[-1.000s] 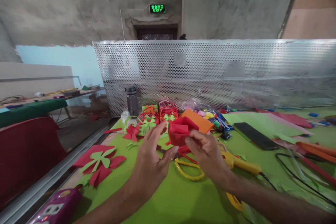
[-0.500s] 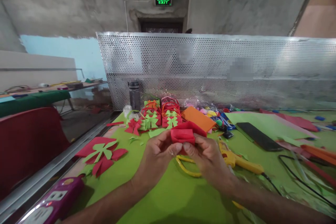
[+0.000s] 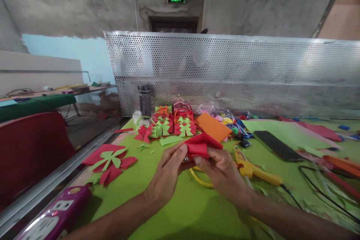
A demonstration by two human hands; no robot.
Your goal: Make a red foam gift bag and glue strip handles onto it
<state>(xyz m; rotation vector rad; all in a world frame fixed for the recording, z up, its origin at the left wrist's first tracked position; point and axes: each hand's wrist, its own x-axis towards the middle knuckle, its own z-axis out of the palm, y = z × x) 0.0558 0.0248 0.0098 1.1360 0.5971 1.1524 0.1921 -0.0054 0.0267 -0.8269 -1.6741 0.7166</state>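
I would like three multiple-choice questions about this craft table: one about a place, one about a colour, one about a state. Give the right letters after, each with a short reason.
1. Where does the black phone lie?
A. right of the hands, on a green sheet
B. on the red chair
C. under the bottle

2. What colour is the folded piece in the hands?
A. blue
B. red
C. white

3. How is the folded piece held?
A. flat on the table, untouched
B. by one hand only
C. pinched by both hands

Answers:
1 A: the black phone rests on green paper at right.
2 B: the folded piece is red.
3 C: the left hand and right hand both grip it.
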